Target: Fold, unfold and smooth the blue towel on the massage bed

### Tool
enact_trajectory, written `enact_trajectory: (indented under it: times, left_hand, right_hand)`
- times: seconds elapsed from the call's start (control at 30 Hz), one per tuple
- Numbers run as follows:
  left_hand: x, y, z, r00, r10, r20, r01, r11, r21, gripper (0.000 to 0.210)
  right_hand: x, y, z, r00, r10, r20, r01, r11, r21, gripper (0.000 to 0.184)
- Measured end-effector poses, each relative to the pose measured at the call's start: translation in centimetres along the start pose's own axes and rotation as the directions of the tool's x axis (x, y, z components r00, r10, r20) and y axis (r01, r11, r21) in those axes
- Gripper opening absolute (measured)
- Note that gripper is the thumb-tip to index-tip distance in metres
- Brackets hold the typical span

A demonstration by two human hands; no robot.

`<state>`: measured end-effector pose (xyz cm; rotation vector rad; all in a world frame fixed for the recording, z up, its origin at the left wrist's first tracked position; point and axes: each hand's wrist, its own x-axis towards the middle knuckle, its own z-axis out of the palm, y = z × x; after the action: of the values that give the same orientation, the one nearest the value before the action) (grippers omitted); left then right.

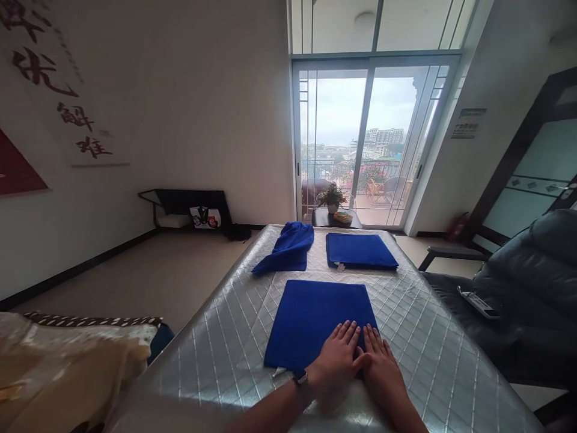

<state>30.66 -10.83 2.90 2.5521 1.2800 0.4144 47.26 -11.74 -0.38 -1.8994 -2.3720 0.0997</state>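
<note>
A flat blue cloth [315, 319], folded into a near square, lies on the silver quilted table cover [216, 361]. My left hand [340, 355], with a watch on its wrist, rests on the cloth's near right part, fingers stretched forward. Beside it my right hand [381, 358] lies flat along the cloth's right edge, and the thumbs meet or overlap. A small white tag [280, 371] pokes out at the near left edge. Farther back sit a crumpled blue cloth [288, 248] on the left and a neat folded blue stack [360, 249] on the right.
A dark armchair [518, 288] with a remote-like device [480, 304] stands at the right. Bedding [67, 367] is at the lower left. Beyond the table, a small stand [320, 218] holds a potted plant [332, 198] before sliding glass doors [360, 144].
</note>
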Motion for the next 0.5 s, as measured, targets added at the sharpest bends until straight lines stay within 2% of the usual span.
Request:
enact_trajectory:
  times: [0.1, 0.17, 0.3, 0.4, 0.5]
  left_hand:
    - [-2.3, -2.5, -0.3, 0.997, -0.076, 0.000, 0.076, 0.996, 0.039, 0.072]
    - [-4.8, -5.0, -0.9, 0.983, -0.185, -0.002, 0.185, 0.978, 0.094, 0.072]
    - [-10.6, -9.0, -2.0, 0.892, -0.448, -0.059, 0.451, 0.871, 0.196, 0.073]
    - [-13.7, -10.1, -2.0, 0.842, -0.533, -0.083, 0.538, 0.818, 0.205, 0.073]
    - [-14.9, -10.1, -1.4, 0.816, -0.570, -0.098, 0.578, 0.796, 0.181, 0.077]
  right_hand:
    - [0.0, -0.3, -0.3, 0.999, 0.035, 0.002, -0.035, 0.999, 0.021, 0.064]
    - [0.0, -0.5, -0.3, 0.999, 0.039, -0.001, -0.039, 0.999, 0.025, 0.064]
    - [0.0, -0.6, -0.4, 0.999, 0.039, -0.018, -0.038, 0.998, 0.045, 0.064]
    - [-0.1, -0.8, -0.7, 0.999, 0.045, -0.018, -0.044, 0.998, 0.050, 0.064]
    - [-0.7, -0.9, -0.9, 0.998, 0.055, 0.002, -0.055, 0.997, 0.056, 0.064]
